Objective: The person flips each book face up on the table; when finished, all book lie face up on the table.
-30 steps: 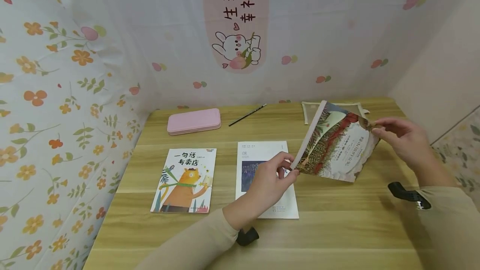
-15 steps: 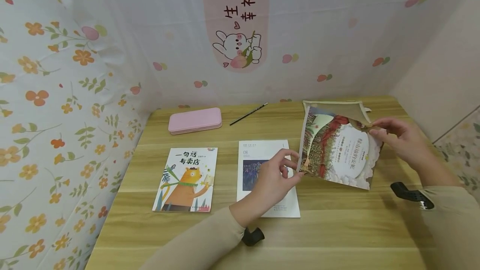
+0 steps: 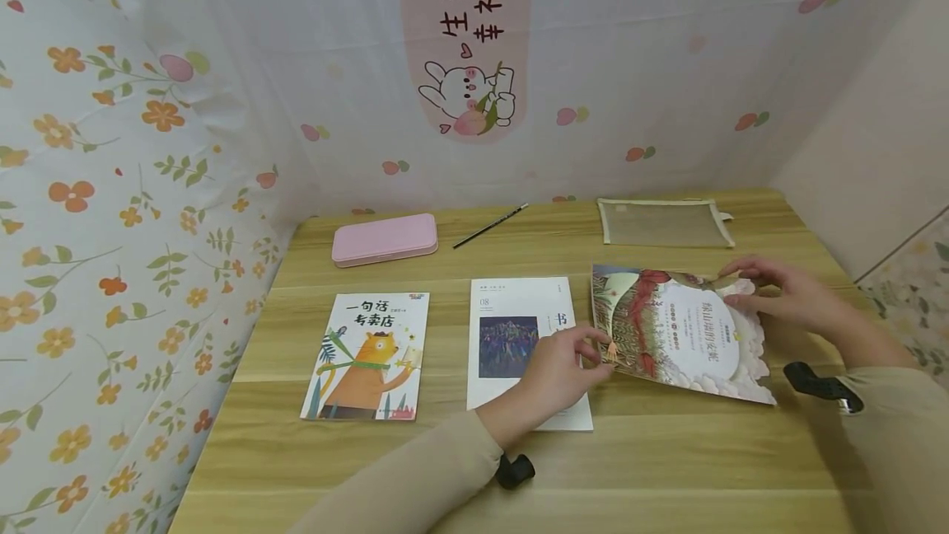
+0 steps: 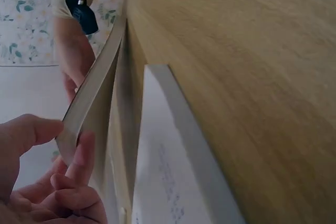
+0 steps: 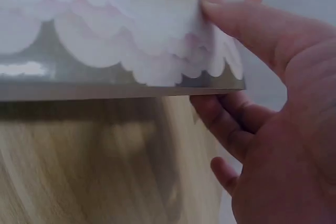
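Note:
A picture book (image 3: 678, 332) with a red-and-green leafy cover and a white cloud-shaped border lies nearly flat, cover up, just over the wooden table (image 3: 667, 452). It sits right of a white book (image 3: 519, 311). My left hand (image 3: 582, 359) pinches its near left corner, thumb on top and fingers beneath, as the left wrist view shows at the book's edge (image 4: 89, 114). My right hand (image 3: 774, 293) holds the far right edge. In the right wrist view the thumb (image 5: 247, 22) presses on the scalloped cover (image 5: 131, 40).
An orange-cat book (image 3: 366, 357) lies left of the white book. A pink case (image 3: 383, 239), a black pencil (image 3: 489, 227) and a mesh pouch (image 3: 663, 223) lie along the back. Patterned curtains close in the left and back sides.
The picture book, held up and tilted on edge a second ago, has swung down and come nearly flat beside the white book. Both hands lowered with it, uncovering the mesh pouch.

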`<control>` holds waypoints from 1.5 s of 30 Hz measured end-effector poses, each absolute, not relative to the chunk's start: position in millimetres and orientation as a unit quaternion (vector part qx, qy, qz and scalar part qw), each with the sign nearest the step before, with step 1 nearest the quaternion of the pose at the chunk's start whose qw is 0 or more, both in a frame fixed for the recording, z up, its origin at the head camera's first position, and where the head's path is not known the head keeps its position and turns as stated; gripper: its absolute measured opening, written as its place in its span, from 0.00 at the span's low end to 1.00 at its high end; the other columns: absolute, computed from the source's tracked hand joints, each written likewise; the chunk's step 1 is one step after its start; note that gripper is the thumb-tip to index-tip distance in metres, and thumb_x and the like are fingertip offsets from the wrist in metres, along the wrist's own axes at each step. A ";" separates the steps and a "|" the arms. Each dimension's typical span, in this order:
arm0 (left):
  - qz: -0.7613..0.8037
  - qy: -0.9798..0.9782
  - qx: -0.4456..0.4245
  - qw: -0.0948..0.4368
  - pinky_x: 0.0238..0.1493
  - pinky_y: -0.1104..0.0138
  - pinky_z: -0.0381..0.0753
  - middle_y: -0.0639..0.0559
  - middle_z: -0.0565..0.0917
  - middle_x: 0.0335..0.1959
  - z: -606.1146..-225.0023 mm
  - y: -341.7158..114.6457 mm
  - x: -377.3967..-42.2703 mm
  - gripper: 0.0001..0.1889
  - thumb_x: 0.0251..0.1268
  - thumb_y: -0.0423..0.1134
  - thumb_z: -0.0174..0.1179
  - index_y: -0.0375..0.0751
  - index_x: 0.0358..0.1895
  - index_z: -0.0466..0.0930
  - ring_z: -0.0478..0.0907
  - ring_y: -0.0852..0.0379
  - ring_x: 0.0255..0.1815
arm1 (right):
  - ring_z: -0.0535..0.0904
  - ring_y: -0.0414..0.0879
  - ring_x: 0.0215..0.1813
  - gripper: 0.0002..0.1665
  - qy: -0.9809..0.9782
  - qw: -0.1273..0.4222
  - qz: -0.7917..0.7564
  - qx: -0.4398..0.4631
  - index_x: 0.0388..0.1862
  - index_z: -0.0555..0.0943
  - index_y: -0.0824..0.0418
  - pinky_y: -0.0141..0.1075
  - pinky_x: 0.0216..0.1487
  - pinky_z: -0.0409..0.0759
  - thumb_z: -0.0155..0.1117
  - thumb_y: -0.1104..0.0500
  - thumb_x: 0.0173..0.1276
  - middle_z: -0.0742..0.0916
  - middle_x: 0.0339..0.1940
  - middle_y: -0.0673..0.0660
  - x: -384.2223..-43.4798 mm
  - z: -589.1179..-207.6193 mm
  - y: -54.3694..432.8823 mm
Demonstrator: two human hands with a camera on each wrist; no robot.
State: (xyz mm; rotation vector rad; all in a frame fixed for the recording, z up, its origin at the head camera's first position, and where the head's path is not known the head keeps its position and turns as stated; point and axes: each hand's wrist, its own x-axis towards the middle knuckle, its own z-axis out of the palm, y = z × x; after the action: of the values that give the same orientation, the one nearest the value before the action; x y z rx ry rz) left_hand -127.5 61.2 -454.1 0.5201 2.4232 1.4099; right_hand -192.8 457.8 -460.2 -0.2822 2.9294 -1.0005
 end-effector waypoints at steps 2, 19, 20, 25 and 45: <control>0.473 0.846 0.190 0.156 0.23 0.75 0.67 0.61 0.87 0.29 -456.5 63.9 -127.0 0.15 0.65 0.38 0.71 0.48 0.54 0.85 0.69 0.69 0.19 | 0.75 0.23 0.45 0.28 0.943 0.031 -0.312 -0.113 0.60 0.82 0.54 0.25 0.42 0.73 0.80 0.55 0.61 0.82 0.52 0.38 -193.1 -464.0 460.6; 0.364 0.885 0.246 0.156 0.31 0.80 0.71 0.62 0.86 0.24 -461.5 70.6 -124.1 0.14 0.66 0.40 0.70 0.47 0.54 0.88 0.73 0.75 0.22 | 0.69 0.38 0.35 0.32 0.939 0.059 -0.294 -0.166 0.61 0.81 0.57 0.33 0.33 0.66 0.81 0.58 0.58 0.83 0.45 0.52 -191.4 -470.0 453.9; 0.358 0.887 0.249 0.154 0.30 0.80 0.71 0.62 0.86 0.24 -461.9 70.6 -124.4 0.14 0.66 0.40 0.71 0.47 0.54 0.89 0.73 0.75 0.22 | 0.68 0.39 0.34 0.32 0.938 0.059 -0.296 -0.172 0.61 0.81 0.58 0.33 0.33 0.64 0.82 0.58 0.57 0.83 0.44 0.51 -191.0 -470.2 452.7; 0.310 0.903 0.262 0.144 0.27 0.81 0.70 0.63 0.87 0.25 -464.0 71.8 -126.1 0.13 0.67 0.40 0.70 0.50 0.53 0.90 0.73 0.76 0.21 | 0.65 0.39 0.32 0.32 0.937 0.052 -0.285 -0.196 0.59 0.83 0.61 0.33 0.33 0.62 0.83 0.60 0.55 0.82 0.37 0.56 -189.3 -469.8 446.4; 0.219 0.938 0.259 0.075 0.61 0.67 0.76 0.56 0.90 0.49 -449.6 77.4 -193.3 0.13 0.72 0.42 0.65 0.49 0.55 0.89 0.85 0.58 0.44 | 0.83 0.70 0.49 0.60 0.956 0.144 -0.231 -0.113 0.71 0.65 0.78 0.56 0.46 0.82 0.87 0.51 0.48 0.78 0.57 0.86 -149.4 -451.3 428.5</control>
State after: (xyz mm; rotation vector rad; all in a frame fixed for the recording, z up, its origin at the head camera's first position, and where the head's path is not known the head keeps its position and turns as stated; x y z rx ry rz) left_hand -193.3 77.4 -449.6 0.7769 2.8125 0.6555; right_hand -149.4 428.5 -451.3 -0.3261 2.7552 -0.6662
